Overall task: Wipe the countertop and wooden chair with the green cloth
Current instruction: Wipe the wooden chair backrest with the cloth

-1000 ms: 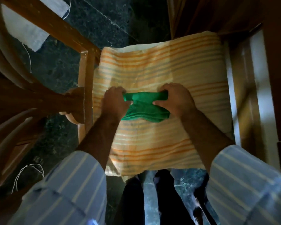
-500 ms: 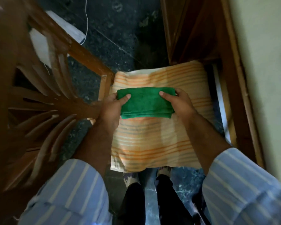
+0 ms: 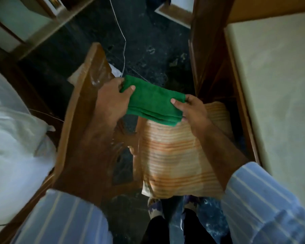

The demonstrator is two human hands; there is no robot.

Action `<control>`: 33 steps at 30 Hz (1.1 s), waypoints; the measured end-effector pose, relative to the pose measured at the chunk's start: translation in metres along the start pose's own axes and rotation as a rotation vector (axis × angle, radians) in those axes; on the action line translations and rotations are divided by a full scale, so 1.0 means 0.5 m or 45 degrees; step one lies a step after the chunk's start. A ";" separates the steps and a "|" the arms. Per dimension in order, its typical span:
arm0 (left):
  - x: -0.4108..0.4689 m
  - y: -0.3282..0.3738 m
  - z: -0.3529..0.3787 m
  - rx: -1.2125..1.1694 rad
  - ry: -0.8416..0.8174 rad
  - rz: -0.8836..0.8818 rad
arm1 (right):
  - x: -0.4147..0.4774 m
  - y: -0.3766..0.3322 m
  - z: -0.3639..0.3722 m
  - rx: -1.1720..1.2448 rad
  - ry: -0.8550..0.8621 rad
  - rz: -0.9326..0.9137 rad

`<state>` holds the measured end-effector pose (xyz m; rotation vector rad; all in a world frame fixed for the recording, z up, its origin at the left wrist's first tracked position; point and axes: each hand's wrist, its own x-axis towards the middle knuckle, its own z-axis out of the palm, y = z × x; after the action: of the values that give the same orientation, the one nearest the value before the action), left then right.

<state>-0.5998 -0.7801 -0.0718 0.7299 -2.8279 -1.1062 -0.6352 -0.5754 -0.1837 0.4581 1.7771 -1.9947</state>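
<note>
L hand (image 3: 111, 101) & R hand (image 3: 190, 110) each pinched an end of the folded green terry cloth (image 3: 154, 102), held above the striped orange cushion's (image 3: 174, 159) far edge; best kept folded flat w/ even tension before wiping the carved wooden chair (image 3: 83, 110).

A wooden chair (image 3: 88, 95) stands on a dark, marbled floor (image 3: 148, 50). An orange-and-cream striped cloth (image 3: 174, 155) lies draped over its seat, covering it. To the right, a pale bench (image 3: 275, 85) with a wooden edge runs alongside. A thin white cord (image 3: 124, 50) trails across the floor behind the chair.
</note>
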 end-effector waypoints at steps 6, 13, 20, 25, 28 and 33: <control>-0.032 0.020 -0.166 0.452 0.254 0.218 | -0.058 0.024 0.176 0.084 -0.263 0.150; 0.032 -0.057 -0.178 0.675 0.250 0.284 | -0.136 0.064 0.318 -0.738 -0.106 -0.586; 0.014 -0.127 -0.164 0.580 0.392 0.422 | -0.137 0.095 0.411 -0.555 -0.458 -0.685; -0.098 -0.178 -0.144 0.244 0.217 0.087 | -0.131 0.113 0.429 -0.562 -0.397 -0.833; -0.132 -0.194 -0.137 0.321 0.159 0.141 | -0.110 0.105 0.433 -0.505 -0.410 -0.840; -0.099 -0.198 -0.146 0.402 0.003 0.235 | -0.044 0.054 0.462 -0.445 -0.342 -0.902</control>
<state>-0.5013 -0.8688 -0.0740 0.4654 -3.0280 -0.6413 -0.5938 -0.8047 -0.1664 -0.6039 2.2297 -1.9483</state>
